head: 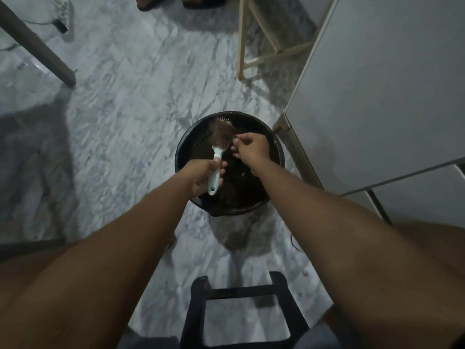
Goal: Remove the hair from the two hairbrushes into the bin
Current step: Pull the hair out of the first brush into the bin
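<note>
A round black bin (274, 152) stands on the marble floor below me. Over its opening my left hand (201, 176) grips the pale green handle of a hairbrush (217, 157), bristles facing up. A mat of brown hair (223, 131) covers most of the brush head. My right hand (250, 147) is just right of the brush head, fingertips pinched on strands at the edge of that hair. Only one hairbrush is in view.
A white cabinet (377, 96) rises right of the bin. A pale wooden frame (242, 46) stands behind it. A grey table leg (37, 46) slants at the upper left. A black stool frame (241, 311) sits between my knees.
</note>
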